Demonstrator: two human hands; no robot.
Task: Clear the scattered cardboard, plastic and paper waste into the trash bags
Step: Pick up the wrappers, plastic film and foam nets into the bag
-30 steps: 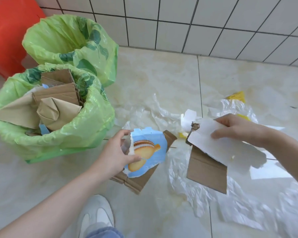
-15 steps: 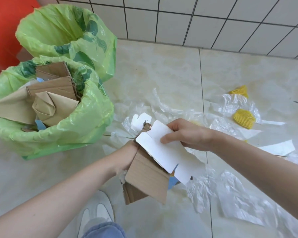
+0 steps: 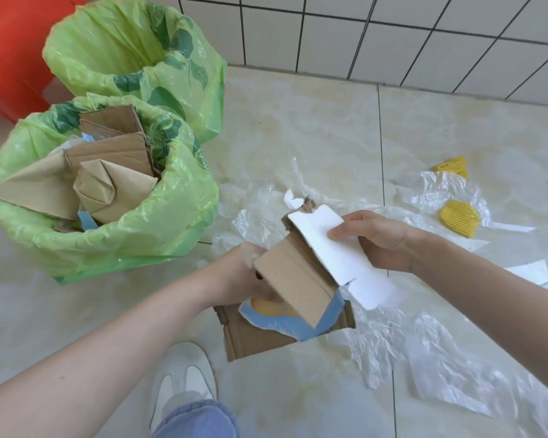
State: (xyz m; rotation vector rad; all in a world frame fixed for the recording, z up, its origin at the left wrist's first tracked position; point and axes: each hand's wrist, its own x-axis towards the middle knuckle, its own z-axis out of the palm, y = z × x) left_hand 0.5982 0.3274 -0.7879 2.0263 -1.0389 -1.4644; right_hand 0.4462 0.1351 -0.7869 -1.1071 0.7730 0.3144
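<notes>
My left hand (image 3: 244, 273) grips a stack of torn cardboard: a brown piece (image 3: 295, 279) on top and a blue printed piece (image 3: 285, 324) underneath. My right hand (image 3: 380, 238) pinches the white torn card (image 3: 336, 248) that lies over the same stack. Both hands hold the bundle above the floor, just right of the near green trash bag (image 3: 159, 229), which holds brown cardboard and paper (image 3: 108, 172). A second green bag (image 3: 133, 52) stands open behind it. Clear plastic film (image 3: 440, 368) lies scattered on the floor to the right.
Yellow crinkled scraps (image 3: 459, 218) and white paper bits (image 3: 532, 273) lie on the film at the right. A red bin (image 3: 10, 52) stands at the far left by the tiled wall. My white shoe (image 3: 184, 380) is directly below the bundle.
My right hand carried the white card and brown cardboard leftward and laid them onto the blue printed piece in my left hand. Both hands now hold one stack together.
</notes>
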